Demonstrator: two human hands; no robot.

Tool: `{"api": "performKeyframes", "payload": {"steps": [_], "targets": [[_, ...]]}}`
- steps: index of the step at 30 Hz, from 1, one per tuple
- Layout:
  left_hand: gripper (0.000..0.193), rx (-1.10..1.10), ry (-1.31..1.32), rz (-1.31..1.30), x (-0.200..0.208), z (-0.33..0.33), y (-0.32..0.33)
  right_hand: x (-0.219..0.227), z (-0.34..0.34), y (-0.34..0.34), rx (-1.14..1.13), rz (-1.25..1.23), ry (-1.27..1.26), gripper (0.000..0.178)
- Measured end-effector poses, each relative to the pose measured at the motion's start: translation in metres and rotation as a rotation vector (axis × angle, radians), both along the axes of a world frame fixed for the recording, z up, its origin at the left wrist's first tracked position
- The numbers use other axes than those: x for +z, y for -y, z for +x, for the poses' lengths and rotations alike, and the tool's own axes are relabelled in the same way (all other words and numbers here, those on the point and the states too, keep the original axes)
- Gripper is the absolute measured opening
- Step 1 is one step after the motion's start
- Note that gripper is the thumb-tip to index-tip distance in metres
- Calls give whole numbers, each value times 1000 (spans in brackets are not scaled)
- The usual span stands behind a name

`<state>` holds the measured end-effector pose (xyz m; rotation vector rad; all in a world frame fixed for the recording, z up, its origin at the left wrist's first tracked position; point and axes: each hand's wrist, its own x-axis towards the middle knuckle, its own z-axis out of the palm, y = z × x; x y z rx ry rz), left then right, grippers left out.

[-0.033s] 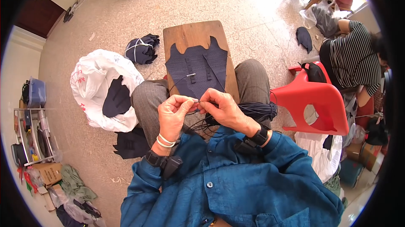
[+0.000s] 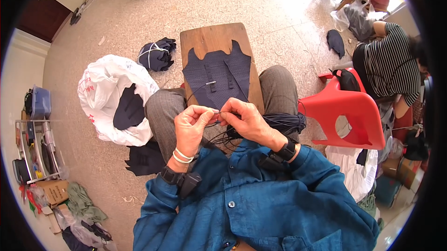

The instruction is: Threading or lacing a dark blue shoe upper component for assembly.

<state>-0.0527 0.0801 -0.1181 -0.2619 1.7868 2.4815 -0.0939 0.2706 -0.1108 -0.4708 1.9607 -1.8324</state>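
Note:
My left hand [image 2: 191, 124] and my right hand [image 2: 247, 119] meet fingertip to fingertip just past the near end of a wooden board [image 2: 212, 36]. Both are closed in a pinch on thin dark cord [image 2: 216, 137]; a tiny pale bit shows at the left fingertips, too small to name. Flat on the board lies a dark navy textured fabric piece [image 2: 216, 64] with two pointed upper corners and two slotted strips. A cord runs through it, and a small silvery pin-like piece [image 2: 211, 83] rests on it. A bundle of dark cord [image 2: 286, 121] lies over my right thigh.
Left of my legs stands a white plastic bag [image 2: 91, 83] holding dark fabric. Beyond it is a tied dark fabric bundle [image 2: 157, 55]. A red plastic stool [image 2: 361, 116] is at my right, near a person in a striped top [image 2: 391, 60]. A shelf rack [image 2: 39, 148] stands far left.

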Motion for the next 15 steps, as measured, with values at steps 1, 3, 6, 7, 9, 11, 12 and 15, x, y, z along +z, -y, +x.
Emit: {"api": "performKeyframes", "payload": {"steps": [1,3,6,7,9,11,12,15], "targets": [[12,0,0,-1,-1,0,0,0,0,0,17,1,-14,6],[9,-8,0,44,-2,0,0,2,-2,-1,29,3,-33,7],[8,-30,7,33,-3,0,-1,1,-3,-1,40,24,-84,7],[8,-34,6,33,-3,-2,0,0,-5,0,41,42,-121,7],[7,-35,11,-4,-6,-4,1,-4,-5,-2,51,83,-159,7],[7,-36,-5,-39,-6,-3,2,-3,-8,-1,65,113,-219,6],[8,-35,-9,-68,-6,-5,2,-1,-8,0,23,117,-268,6],[9,-82,-41,-98,-7,-16,2,0,-12,1,-65,133,-347,6]]}}
